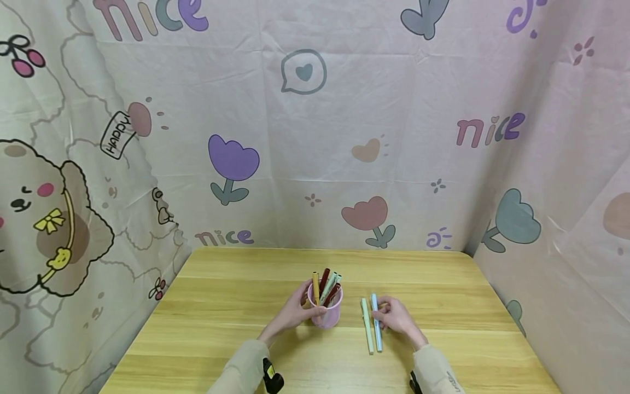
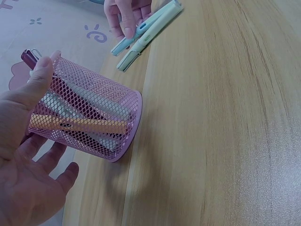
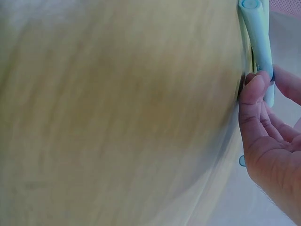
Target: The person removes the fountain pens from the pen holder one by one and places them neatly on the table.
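Clearly, from the head view, a pink mesh cup (image 1: 331, 317) stands mouth up, holding a yellow pen (image 1: 315, 283), dark red pens (image 1: 324, 280) and at least one pale green pen (image 1: 328, 290). The left hand (image 1: 293, 313) reaches around its left side, its grip closed about the cup. The right hand (image 1: 395, 316) pinches a blue pen (image 1: 377, 331) on its near right; I cannot tell whether that pen touches the desk (image 1: 221, 306). Just left of it lies a light green pen (image 1: 367, 331), between it and the cup. A printed cloth (image 1: 320, 120) hangs behind.

From the left wrist, the pens show through the mesh, one dark red end jutting past the rim by the thumb.

From the right wrist, thumb and fingertips meet around the blue pen, leaving little gap.
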The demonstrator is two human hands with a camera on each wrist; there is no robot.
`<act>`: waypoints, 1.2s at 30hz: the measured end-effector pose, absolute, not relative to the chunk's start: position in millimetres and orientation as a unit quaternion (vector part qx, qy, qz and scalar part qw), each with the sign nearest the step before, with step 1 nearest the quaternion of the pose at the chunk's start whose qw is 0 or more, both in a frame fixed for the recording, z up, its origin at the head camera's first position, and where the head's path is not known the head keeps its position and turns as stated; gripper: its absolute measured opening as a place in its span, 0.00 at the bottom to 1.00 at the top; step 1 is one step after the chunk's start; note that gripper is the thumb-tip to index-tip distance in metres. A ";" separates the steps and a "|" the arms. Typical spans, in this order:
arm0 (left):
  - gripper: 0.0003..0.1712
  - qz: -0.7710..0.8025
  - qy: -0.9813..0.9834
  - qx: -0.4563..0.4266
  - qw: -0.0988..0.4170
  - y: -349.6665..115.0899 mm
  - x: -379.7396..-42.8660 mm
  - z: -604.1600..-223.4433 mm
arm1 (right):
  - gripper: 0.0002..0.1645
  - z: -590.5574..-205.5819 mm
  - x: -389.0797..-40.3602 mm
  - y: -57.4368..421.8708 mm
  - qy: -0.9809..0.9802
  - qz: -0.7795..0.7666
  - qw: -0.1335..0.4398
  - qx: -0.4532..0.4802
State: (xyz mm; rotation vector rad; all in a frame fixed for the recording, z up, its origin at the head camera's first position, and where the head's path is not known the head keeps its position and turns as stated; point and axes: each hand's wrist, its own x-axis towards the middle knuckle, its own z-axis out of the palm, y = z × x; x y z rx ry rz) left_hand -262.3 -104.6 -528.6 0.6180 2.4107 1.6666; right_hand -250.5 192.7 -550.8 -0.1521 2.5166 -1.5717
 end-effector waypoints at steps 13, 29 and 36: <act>0.48 0.564 0.796 0.203 0.082 -103.6 -262.6 -528.2 | 0.21 -553.6 -251.7 192.7 0.852 -0.513 0.094 -0.051; 0.47 0.556 0.801 0.207 0.077 -105.1 -263.5 -530.7 | 0.22 -553.5 -249.9 187.4 0.854 -0.511 0.091 -0.033; 0.46 0.559 0.799 0.209 0.075 -104.5 -262.5 -529.1 | 0.22 -553.9 -249.7 187.3 0.859 -0.503 0.088 -0.028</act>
